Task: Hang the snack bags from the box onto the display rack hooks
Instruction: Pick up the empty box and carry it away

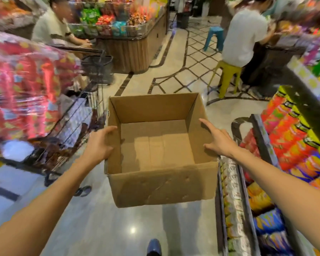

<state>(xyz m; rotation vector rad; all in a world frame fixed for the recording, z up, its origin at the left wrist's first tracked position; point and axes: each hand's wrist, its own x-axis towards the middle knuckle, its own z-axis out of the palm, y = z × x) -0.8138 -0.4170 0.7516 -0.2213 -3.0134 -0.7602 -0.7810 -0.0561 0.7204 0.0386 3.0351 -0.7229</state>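
Observation:
An open brown cardboard box (161, 183) is held up over the floor in front of me, and no snack bags show inside it. My left hand (98, 143) grips the box's left wall, thumb over the rim. My right hand (217, 140) lies against the right wall with straight, spread fingers. Red and pink snack bags (24, 85) hang blurred on a display rack at the left.
A black wire shopping cart (78, 119) stands left of the box. Shelves of colourful snack packs (292, 145) run along the right. Two people sit ahead, one at the left (52, 28), one on a yellow stool (227, 78). A blue stool (213, 37) stands further back.

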